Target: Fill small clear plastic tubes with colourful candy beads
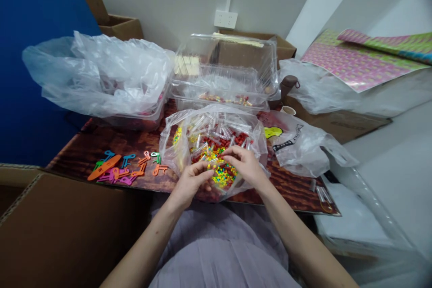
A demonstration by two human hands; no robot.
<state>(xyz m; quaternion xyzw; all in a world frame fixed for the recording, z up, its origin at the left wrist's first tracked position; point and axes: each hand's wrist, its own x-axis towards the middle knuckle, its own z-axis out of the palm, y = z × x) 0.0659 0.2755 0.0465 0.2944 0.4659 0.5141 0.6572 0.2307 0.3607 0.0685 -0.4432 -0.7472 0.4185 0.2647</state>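
A clear plastic bag [175, 137] lies open in front of me, full of small coloured candies [222, 174] and clear little tubes [216, 128]. Both my hands are inside its mouth. My left hand [191, 182] is curled, its fingertips pinched on a small clear tube over the candies. My right hand [245, 162] is also pinched, fingertips meeting the left hand's at the same spot. What exactly sits between the fingers is too small to name with certainty.
Several coloured plastic clips [126, 168] lie on the brown mat at left. Clear plastic trays [222, 81] stand behind, one with candies. A crumpled clear bag [97, 72] covers a container at left. A white printed bag [300, 144] lies right. Cardboard box [60, 225] near left.
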